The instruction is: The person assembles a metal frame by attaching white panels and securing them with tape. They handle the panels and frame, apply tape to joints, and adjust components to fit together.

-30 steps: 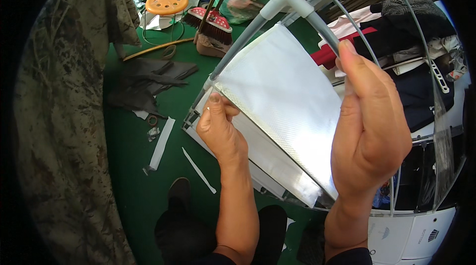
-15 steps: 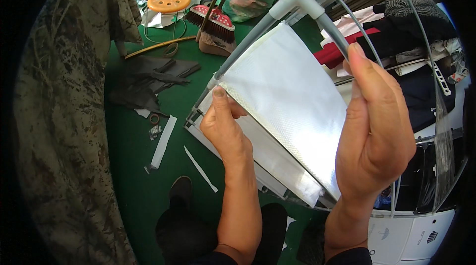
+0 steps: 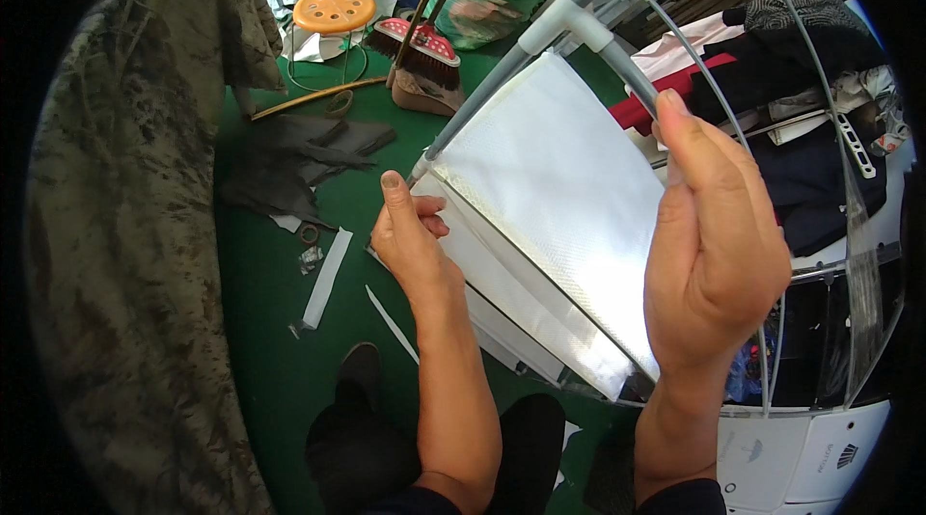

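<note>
Step, we judge: steadying grey tube (image 3: 628, 71), right hand (image 3: 714, 240) curled round it beside white panel (image 3: 555, 173). Left hand (image 3: 410, 240), near panel's left corner, half-spread, empty; next move calls for careful pinch.

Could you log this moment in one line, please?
left hand: open, by a corner of the white sheet | right hand: gripping the grey tube | ahead: orange round stool, broom
</note>
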A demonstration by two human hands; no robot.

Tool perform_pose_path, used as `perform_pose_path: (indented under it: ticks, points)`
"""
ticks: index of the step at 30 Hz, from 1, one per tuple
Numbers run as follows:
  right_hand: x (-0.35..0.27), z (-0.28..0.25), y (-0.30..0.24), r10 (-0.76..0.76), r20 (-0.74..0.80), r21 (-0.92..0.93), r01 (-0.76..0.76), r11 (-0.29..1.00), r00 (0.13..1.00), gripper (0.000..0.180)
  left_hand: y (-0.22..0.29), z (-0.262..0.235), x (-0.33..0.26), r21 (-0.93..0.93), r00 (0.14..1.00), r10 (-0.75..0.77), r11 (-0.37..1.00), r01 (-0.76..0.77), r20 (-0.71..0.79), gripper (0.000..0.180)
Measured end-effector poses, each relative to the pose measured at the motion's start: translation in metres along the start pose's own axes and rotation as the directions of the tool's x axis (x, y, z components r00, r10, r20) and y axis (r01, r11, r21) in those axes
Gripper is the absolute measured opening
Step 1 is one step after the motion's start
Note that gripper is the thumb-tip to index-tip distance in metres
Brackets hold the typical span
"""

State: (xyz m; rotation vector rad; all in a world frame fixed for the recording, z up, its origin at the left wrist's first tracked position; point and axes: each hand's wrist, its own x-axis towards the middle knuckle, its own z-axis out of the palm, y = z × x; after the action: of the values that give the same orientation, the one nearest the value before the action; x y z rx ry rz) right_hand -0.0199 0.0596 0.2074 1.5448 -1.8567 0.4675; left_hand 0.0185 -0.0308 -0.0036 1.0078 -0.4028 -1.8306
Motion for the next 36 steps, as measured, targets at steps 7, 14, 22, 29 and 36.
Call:
perform_pose_path:
  ticks: [7, 14, 22, 29, 36]
  points:
    - [0.0, 0.001, 0.002, -0.026, -0.05, -0.01, 0.025, 1.0, 0.998, 0.035, 0.024, 0.01, -0.004, 0.262, 0.796, 0.576, 0.752, -0.605, 0.186, 0.026]
    - [0.004, 0.003, 0.006, -0.051, -0.138, -0.05, 0.044, 0.998, 0.989, 0.028, 0.04, 0.021, 0.008, 0.326, 0.825, 0.46, 0.764, -0.557, 0.329, 0.018]
    - [-0.002, -0.012, 0.005, 0.013, -0.109, -0.016, -0.015, 1.0, 0.994, 0.03, 0.034, 0.008, -0.044, 0.101, 0.763, 0.634, 0.757, -0.646, 0.126, 0.015]
    - [-0.004, -0.022, 0.003, 0.021, -0.066, -0.022, -0.023, 0.999, 0.998, 0.025, 0.021, 0.0, -0.098, 0.192, 0.881, -0.057, 0.981, -0.039, 0.471, 0.017]
    - [-0.007, -0.025, 0.004, 0.02, -0.056, 0.016, -0.019, 1.0, 0.998, 0.017, 0.036, 0.005, -0.077, 0.465, 0.882, -0.099, 0.873, -0.145, 0.46, 0.019]
